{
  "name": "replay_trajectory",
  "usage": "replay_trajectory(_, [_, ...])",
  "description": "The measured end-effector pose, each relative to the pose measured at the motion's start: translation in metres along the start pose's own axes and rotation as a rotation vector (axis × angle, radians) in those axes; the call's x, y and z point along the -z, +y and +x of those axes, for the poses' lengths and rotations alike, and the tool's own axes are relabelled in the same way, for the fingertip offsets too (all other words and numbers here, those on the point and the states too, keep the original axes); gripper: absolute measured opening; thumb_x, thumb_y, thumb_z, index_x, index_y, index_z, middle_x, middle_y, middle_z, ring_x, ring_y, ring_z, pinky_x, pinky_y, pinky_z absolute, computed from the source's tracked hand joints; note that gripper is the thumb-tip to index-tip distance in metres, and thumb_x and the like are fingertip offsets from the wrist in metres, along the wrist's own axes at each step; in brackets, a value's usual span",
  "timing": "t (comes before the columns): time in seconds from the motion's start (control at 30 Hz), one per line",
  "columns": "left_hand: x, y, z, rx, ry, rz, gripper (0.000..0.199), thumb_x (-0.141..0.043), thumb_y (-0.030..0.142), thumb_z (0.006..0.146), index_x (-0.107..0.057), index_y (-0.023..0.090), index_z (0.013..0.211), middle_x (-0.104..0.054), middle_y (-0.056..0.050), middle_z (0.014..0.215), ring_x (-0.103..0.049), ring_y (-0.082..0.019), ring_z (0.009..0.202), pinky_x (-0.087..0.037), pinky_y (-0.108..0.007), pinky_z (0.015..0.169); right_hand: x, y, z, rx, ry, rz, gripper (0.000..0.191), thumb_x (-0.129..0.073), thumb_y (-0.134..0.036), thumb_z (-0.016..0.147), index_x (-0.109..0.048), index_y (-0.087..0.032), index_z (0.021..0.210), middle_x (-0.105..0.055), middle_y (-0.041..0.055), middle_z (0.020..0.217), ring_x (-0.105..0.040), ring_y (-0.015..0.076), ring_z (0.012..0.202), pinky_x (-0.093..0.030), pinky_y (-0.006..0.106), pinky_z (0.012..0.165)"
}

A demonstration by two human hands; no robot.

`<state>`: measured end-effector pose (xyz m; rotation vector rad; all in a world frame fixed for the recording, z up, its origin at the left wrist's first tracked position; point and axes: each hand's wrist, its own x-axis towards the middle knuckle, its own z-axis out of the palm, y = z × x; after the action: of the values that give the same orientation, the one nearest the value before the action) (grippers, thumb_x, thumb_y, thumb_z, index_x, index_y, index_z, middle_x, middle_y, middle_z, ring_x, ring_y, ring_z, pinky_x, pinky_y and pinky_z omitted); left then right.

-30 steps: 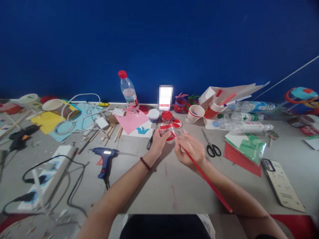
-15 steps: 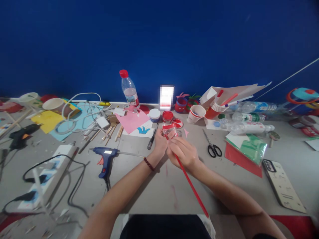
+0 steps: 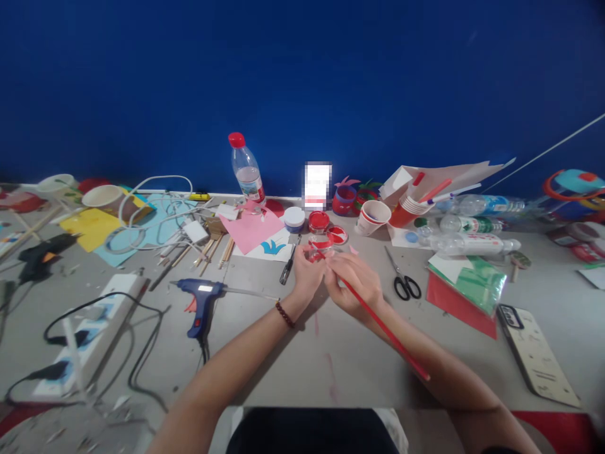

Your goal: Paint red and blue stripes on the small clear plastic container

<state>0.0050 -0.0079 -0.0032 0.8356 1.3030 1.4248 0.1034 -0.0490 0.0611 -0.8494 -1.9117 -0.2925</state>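
Note:
My left hand (image 3: 308, 272) is closed around a small clear plastic cup (image 3: 322, 242), which looks like a cut bottle piece, partly coated in red. In my right hand (image 3: 355, 284) is a long red-handled paintbrush (image 3: 387, 330), slanting down toward my right forearm. The brush's tip is hidden between my hands, close against the cup. Just beyond them stands an open jar of red paint (image 3: 319, 221), with a red-smeared lid (image 3: 337, 235) beside it. A white-lidded jar (image 3: 293, 218) sits to the left of the paint.
A blue glue gun (image 3: 201, 299) and power strip (image 3: 94, 334) lie left, among cables. Pink paper (image 3: 250, 227), a marker (image 3: 286, 270) and a red-capped bottle (image 3: 248, 176) are behind. Rightward are a paper cup (image 3: 372, 219), scissors (image 3: 403, 277), plastic bottles (image 3: 472, 243) and a phone (image 3: 539, 356).
My right hand has shifted slightly right, and the brush's handle end has swung right and up. The cup has turned and sits lower in my left hand.

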Motion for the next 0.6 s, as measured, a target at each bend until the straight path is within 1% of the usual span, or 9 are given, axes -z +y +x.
replay_trajectory(0.07, [0.000, 0.005, -0.002, -0.001, 0.029, 0.052, 0.041, -0.085, 0.017, 0.060, -0.049, 0.022, 0.080, -0.060, 0.002, 0.082, -0.057, -0.015, 0.076, -0.047, -0.031, 0.074, 0.003, 0.000, 0.003, -0.010, 0.021, -0.012, 0.032, -0.061, -0.001, 0.082, -0.062, -0.023, 0.105, -0.074, 0.0045, 0.083, -0.074, 0.0205, 0.082, -0.063, 0.033, 0.078])
replay_trajectory(0.13, [0.000, 0.009, -0.002, -0.009, 0.031, 0.073, 0.040, -0.084, 0.018, 0.060, -0.051, 0.022, 0.082, -0.062, 0.001, 0.082, -0.059, -0.016, 0.076, -0.047, -0.032, 0.076, 0.006, -0.001, 0.006, -0.011, 0.032, -0.028, 0.031, -0.060, -0.001, 0.083, -0.062, -0.023, 0.105, -0.074, 0.0044, 0.081, -0.074, 0.0205, 0.080, -0.063, 0.033, 0.078])
replay_trajectory(0.23, [0.000, 0.012, -0.002, 0.017, 0.041, 0.067, 0.040, -0.084, 0.019, 0.059, -0.051, 0.022, 0.083, -0.062, 0.002, 0.081, -0.060, -0.016, 0.075, -0.047, -0.031, 0.074, 0.010, -0.002, 0.009, -0.008, 0.023, -0.042, 0.028, -0.058, -0.002, 0.084, -0.061, -0.023, 0.102, -0.073, 0.0043, 0.079, -0.074, 0.0200, 0.078, -0.063, 0.032, 0.076])
replay_trajectory(0.37, [0.001, 0.013, -0.002, 0.077, 0.048, 0.045, 0.039, -0.084, 0.015, 0.061, -0.052, 0.023, 0.082, -0.062, 0.002, 0.081, -0.059, -0.015, 0.073, -0.045, -0.030, 0.071, 0.013, 0.000, 0.007, -0.026, 0.038, -0.065, 0.027, -0.058, -0.004, 0.086, -0.061, -0.025, 0.101, -0.073, 0.0024, 0.079, -0.073, 0.0190, 0.076, -0.064, 0.033, 0.075])
replay_trajectory(0.5, [0.004, 0.012, -0.001, 0.059, 0.048, 0.012, 0.038, -0.085, 0.013, 0.061, -0.053, 0.022, 0.081, -0.062, 0.003, 0.080, -0.059, -0.014, 0.075, -0.046, -0.029, 0.072, 0.014, 0.005, 0.003, -0.036, 0.059, -0.080, 0.027, -0.060, -0.004, 0.085, -0.061, -0.025, 0.102, -0.074, 0.0026, 0.080, -0.073, 0.0194, 0.077, -0.064, 0.033, 0.076])
replay_trajectory(0.6, [0.005, 0.011, 0.000, 0.049, 0.040, 0.017, 0.039, -0.086, 0.015, 0.062, -0.053, 0.022, 0.083, -0.063, 0.002, 0.081, -0.060, -0.015, 0.074, -0.047, -0.030, 0.072, 0.017, 0.007, 0.004, -0.042, 0.067, -0.098, 0.027, -0.060, -0.005, 0.085, -0.061, -0.026, 0.102, -0.074, 0.0020, 0.080, -0.073, 0.0191, 0.075, -0.063, 0.033, 0.076])
